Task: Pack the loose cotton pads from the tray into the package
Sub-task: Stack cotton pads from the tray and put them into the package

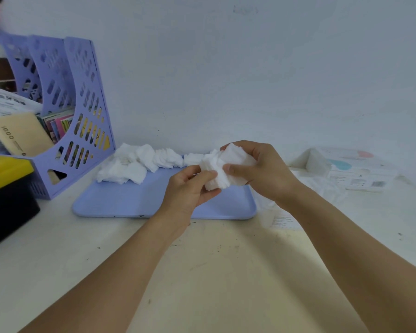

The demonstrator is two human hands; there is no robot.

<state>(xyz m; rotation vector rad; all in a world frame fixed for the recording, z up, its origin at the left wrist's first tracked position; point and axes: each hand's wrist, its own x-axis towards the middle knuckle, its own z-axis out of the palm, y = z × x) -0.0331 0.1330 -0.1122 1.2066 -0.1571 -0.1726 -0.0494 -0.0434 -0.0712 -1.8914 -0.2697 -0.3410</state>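
I have a bunch of pads [222, 168] held over the tray [135, 200], both hands on it. My left hand [190, 188] pinches the near lower edge between thumb and fingers; my right hand [262, 169] wraps round the far side, thumb pressing the front face. Neither hand is spread; both are closed on the bunch.

By my reading these pads are very light, soft and springy. They will fan out and shed singles if I squeeze only one corner, and they compress easily. I would hold the bunch across its flat faces, thumb on one side and fingers on the other, with the edges squared up first so it goes into the package as a block. They will not break, but they can crumple.

Counts: one tray, one package [346, 168], lying on the desk [202, 272] to the right of the tray, well apart from my hands. The loose pads left on the tray [139, 164] lie in a ragged row of heaps along its far edge; I cannot count single pads, either there or in my grip. A file rack [65, 116] stands left of the tray.
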